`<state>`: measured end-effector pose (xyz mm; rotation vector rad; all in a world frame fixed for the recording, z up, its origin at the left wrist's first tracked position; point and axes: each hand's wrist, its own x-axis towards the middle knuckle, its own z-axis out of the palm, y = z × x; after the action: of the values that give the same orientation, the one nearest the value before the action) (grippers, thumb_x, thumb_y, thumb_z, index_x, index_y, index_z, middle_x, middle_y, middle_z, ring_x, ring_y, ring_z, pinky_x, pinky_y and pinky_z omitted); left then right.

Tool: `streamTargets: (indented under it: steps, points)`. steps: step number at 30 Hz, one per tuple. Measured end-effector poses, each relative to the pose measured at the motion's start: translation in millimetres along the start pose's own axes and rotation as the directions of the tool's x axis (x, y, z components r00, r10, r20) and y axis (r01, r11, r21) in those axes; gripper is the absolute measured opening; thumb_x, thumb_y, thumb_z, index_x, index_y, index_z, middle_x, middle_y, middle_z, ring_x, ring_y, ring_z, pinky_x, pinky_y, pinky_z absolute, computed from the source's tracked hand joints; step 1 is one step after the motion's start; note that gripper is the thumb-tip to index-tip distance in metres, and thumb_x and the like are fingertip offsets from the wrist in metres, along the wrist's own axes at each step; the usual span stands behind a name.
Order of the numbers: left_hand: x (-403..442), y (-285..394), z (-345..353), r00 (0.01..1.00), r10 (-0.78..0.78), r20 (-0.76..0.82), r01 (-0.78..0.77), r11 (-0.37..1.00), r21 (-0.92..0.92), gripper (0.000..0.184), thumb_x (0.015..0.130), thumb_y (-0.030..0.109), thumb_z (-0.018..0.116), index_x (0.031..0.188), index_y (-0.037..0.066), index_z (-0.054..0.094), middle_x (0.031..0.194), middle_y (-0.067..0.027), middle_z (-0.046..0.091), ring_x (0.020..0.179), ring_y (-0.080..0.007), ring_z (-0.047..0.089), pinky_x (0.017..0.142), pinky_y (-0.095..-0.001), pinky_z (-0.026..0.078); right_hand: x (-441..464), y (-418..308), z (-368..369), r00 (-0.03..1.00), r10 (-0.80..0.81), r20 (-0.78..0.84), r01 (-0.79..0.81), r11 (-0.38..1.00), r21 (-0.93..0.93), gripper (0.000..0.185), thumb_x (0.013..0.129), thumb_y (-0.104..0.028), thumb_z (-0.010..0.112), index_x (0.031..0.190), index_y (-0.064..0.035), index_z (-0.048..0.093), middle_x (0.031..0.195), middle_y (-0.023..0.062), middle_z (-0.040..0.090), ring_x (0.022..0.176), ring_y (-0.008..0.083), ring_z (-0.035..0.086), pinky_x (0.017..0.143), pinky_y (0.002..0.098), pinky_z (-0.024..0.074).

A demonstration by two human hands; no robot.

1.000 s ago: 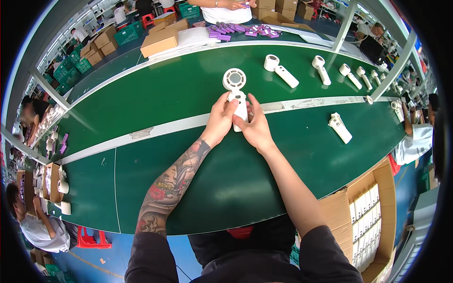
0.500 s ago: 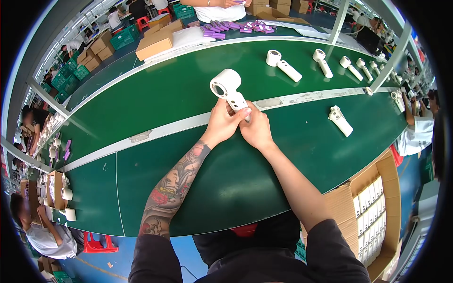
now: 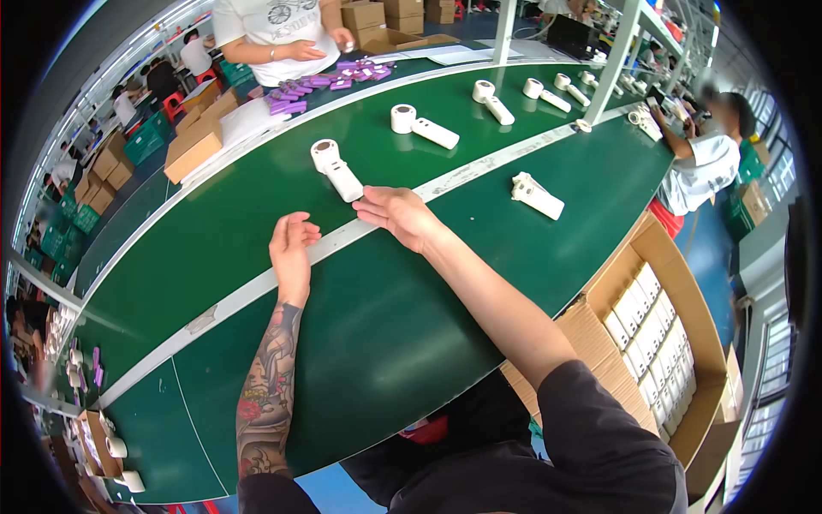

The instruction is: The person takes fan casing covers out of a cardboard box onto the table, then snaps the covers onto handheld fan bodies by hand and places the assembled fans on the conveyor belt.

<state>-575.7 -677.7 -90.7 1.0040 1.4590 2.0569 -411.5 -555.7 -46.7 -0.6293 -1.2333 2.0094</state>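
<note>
Beyond rail edge (image 3: 244, 293), handheld fan (image 3: 343, 182)

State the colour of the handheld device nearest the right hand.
The handheld device is white, its round end dark-centred; best seen in the head view.

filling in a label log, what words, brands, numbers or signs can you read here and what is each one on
Nothing can be quoted reliably.
White T-shirt: lettering below a bicycle print, too blurred to read.
White pieces in the carton: dark marks, too small to tell whether they are text.
White handheld device by the right hand: no readable text.
</note>
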Motion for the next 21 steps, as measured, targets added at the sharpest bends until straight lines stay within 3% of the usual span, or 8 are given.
streamTargets:
  steps: [5, 8, 10, 14, 16, 17, 19, 21]
  points:
    - [-0.9, 7.3, -7.9, 0.999, -0.03, 0.017, 0.03, 0.999, 0.036, 0.024, 0.103, 0.013, 0.042, 0.109, 0.0, 0.061, 0.087, -0.0082, 0.063, 0.076, -0.0159, 0.058, 0.076, -0.0273, 0.049, -76.4, -76.2, -88.4, 0.994, -0.052, 0.092, 0.079, 0.944, -0.32, 0.05, 0.106, -0.04, 0.048, 0.087, 0.0007, 0.068, 0.097, 0.0152, 0.072, 0.088, 0.0206, 0.07, 0.086, 0.029, 0.0562]
    - [-0.1, 7.9, -11.5, 0.998, -0.032, 0.047, 0.028, 0.997, 0.074, 0.024, 0.103, 0.013, 0.042, 0.109, 0.0, 0.062, 0.086, -0.0079, 0.063, 0.076, -0.0155, 0.058, 0.075, -0.0265, 0.048, -137.4, -124.5, -191.0, 0.948, -0.246, -0.202, 0.14, 0.893, -0.428, 0.045, 0.106, -0.036, 0.049, 0.077, -0.0038, 0.061, 0.091, 0.0137, 0.071, 0.08, 0.0196, 0.068, 0.082, 0.0295, 0.0565]
    - [0.4, 7.7, -9.4, 0.999, -0.024, 0.04, 0.019, 0.992, 0.124, 0.024, 0.103, 0.015, 0.043, 0.109, 0.001, 0.062, 0.084, -0.007, 0.063, 0.074, -0.0148, 0.058, 0.075, -0.0258, 0.048, -187.0, -157.7, -261.7, 0.789, -0.457, -0.41, 0.134, 0.78, -0.611, 0.044, 0.106, -0.038, 0.049, 0.079, -0.0043, 0.061, 0.089, 0.0117, 0.07, 0.078, 0.0177, 0.066, 0.079, 0.0285, 0.0558]
    - [3.8, 14.4, 7.8, 0.997, -0.038, 0.063, 0.022, 0.971, 0.24, 0.026, 0.105, 0.019, 0.045, 0.107, 0.001, 0.063, 0.08, -0.0052, 0.063, 0.072, -0.0136, 0.058, 0.074, -0.0251, 0.047, -267.5, -192.4, -432.1, 0.548, -0.482, -0.684, -0.279, 0.666, -0.692, 0.044, 0.103, -0.035, 0.051, 0.092, 0.0046, 0.066, 0.09, 0.0084, 0.069, 0.08, 0.0152, 0.064, 0.078, 0.0285, 0.0538]
    - [6.8, 10.7, 13.6, 0.996, -0.046, 0.076, 0.025, 0.966, 0.258, 0.026, 0.105, 0.02, 0.045, 0.107, 0.001, 0.063, 0.08, -0.0049, 0.063, 0.072, -0.0135, 0.058, 0.074, -0.0249, 0.047, -293.0, -186.0, -506.2, 0.554, -0.489, -0.674, -0.686, 0.19, -0.702, 0.03, 0.101, -0.027, 0.052, 0.109, -0.0042, 0.07, 0.101, 0.0097, 0.07, 0.082, 0.0208, 0.067, 0.075, 0.0308, 0.0546]
    - [7.7, 9.9, 12.9, 0.996, -0.046, 0.074, 0.024, 0.961, 0.274, 0.026, 0.106, 0.021, 0.045, 0.106, 0.001, 0.063, 0.08, -0.0046, 0.062, 0.072, -0.0133, 0.058, 0.074, -0.0248, 0.047, -301.6, -177.5, -536.3, 0.55, -0.487, -0.679, -0.69, 0.193, -0.698, 0.03, 0.101, -0.027, 0.052, 0.109, -0.0042, 0.07, 0.101, 0.0097, 0.07, 0.082, 0.0208, 0.067, 0.075, 0.0308, 0.0546]
    - [9.8, 10.4, 14.8, 0.997, -0.04, 0.067, 0.017, 0.951, 0.31, 0.027, 0.106, 0.022, 0.046, 0.106, 0.001, 0.064, 0.079, -0.0041, 0.062, 0.072, -0.013, 0.058, 0.074, -0.0244, 0.047, -308.9, -162.6, -583.0, 0.578, -0.457, -0.676, -0.76, 0.001, -0.65, 0.044, 0.098, -0.037, 0.05, 0.128, -0.0085, 0.065, 0.118, 0.0202, 0.067, 0.113, 0.0375, 0.063, 0.095, 0.0441, 0.0516]
    - [10.8, 13.9, 16.8, 0.997, -0.038, 0.067, 0.014, 0.946, 0.323, 0.028, 0.106, 0.022, 0.046, 0.105, 0.001, 0.064, 0.079, -0.0039, 0.062, 0.072, -0.0129, 0.058, 0.074, -0.0244, 0.046, -310.7, -153.3, -586.8, 0.569, -0.465, -0.678, -0.775, -0.028, -0.631, 0.045, 0.098, -0.038, 0.05, 0.131, -0.0092, 0.063, 0.124, 0.0197, 0.064, 0.117, 0.0377, 0.061, 0.098, 0.0454, 0.0497]
